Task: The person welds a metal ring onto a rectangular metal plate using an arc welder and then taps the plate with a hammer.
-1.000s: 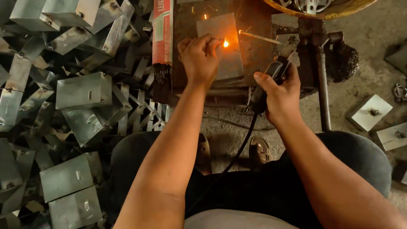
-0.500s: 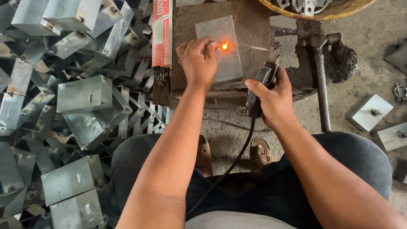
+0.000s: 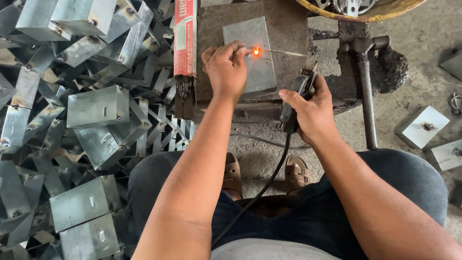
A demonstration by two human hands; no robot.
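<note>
My right hand (image 3: 312,110) grips a black welding electrode holder (image 3: 297,98) with a cable running down between my knees. A thin welding rod (image 3: 284,52) reaches left from it and ends in an orange glow (image 3: 256,50) on a grey metal plate (image 3: 254,58). That plate lies flat on a rusty steel work block (image 3: 288,29). My left hand (image 3: 225,71) rests on the plate's left part, fingertips pinched on a small piece right at the glowing spot.
A red packet of welding rods (image 3: 185,43) lies left of the block. Several folded sheet-metal boxes (image 3: 96,107) are heaped at the left. A steel pipe stand (image 3: 365,91) rises at the right, with welded plates (image 3: 423,126) on the floor and a yellow basin (image 3: 361,9) above.
The rod tip and glow stay at the same spot on the plate. My right hand has shifted slightly with the holder; the left hand keeps its place.
</note>
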